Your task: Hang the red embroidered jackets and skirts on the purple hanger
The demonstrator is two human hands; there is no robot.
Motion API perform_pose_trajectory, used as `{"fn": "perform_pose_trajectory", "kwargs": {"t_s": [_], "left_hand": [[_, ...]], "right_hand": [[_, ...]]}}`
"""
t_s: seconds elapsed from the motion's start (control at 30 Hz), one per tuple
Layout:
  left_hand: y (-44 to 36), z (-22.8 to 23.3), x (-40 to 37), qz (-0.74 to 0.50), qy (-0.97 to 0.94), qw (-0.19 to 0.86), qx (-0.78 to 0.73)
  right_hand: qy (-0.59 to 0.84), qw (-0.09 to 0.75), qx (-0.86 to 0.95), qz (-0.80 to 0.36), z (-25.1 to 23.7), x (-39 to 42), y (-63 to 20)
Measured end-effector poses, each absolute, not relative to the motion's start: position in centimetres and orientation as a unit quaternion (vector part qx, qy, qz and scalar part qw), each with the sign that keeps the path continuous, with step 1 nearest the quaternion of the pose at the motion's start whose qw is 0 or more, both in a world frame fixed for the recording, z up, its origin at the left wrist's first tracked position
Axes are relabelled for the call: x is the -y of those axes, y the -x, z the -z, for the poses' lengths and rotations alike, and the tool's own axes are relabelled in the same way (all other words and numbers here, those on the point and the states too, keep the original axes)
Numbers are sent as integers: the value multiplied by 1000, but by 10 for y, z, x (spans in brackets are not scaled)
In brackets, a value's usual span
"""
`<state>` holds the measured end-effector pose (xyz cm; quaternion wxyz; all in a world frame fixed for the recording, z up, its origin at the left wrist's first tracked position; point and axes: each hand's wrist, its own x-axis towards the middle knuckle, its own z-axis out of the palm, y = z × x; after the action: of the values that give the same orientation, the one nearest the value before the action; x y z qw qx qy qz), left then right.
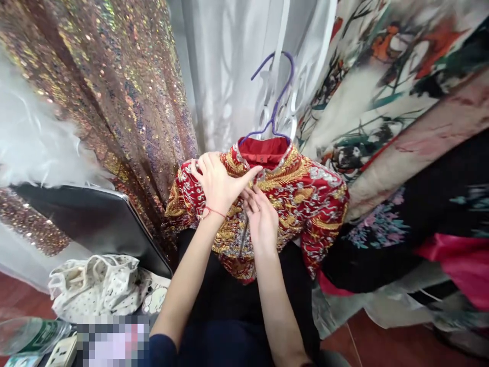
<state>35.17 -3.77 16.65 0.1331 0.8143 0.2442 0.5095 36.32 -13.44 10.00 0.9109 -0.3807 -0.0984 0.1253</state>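
A red jacket [296,191] with gold and silver embroidery, a stand-up collar and short sleeves hangs on a purple hanger [281,97]. Its red lining and a small label [262,159] show inside the collar. My left hand [217,182] lies over the jacket's left-side shoulder and chest in view, fingers spread and thumb stretched toward the collar front. Just below that thumb, my right hand [263,216] has its fingers bent at the front opening, gripping the fabric edge; the fingertips are partly hidden. Dark cloth lies beneath the jacket's hem.
Sequined fabric [148,81] hangs at left, with white feathery material [38,122] and a dark panel [84,214]. A spotted white cloth [103,288], a plastic bottle [36,334] and a power strip [63,351] lie lower left. Printed garments [382,76] crowd the right.
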Motion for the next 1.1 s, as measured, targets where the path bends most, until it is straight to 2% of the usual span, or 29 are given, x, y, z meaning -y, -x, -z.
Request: {"fn": "perform_pose_trajectory", "kwargs": {"t_s": [0.23, 0.47, 0.67, 0.8, 0.87, 0.97, 1.1], "left_hand": [[-364, -171, 47, -482, -814, 134, -296], [-349, -170, 45, -467, -836, 112, -267], [-349, -162, 60, -535, -795, 143, -246], [-346, -153, 72, -581, -759, 194, -220], [-345, -151, 74, -539, -770, 253, -228], [-343, -153, 73, -414, -810, 327, -258], [-344, -155, 70, -370, -835, 319, -255]], "right_hand": [[390, 912, 103, -78, -101, 121, -382], [502, 848, 173, 9, -110, 112, -398], [506, 840, 186, -60, -112, 124, -405], [509, 836, 196, -59, -111, 130, -405], [514, 830, 207, -62, -109, 131, -404], [518, 822, 223, -75, -106, 133, -400], [489, 834, 243, -82, -102, 134, -395]]}}
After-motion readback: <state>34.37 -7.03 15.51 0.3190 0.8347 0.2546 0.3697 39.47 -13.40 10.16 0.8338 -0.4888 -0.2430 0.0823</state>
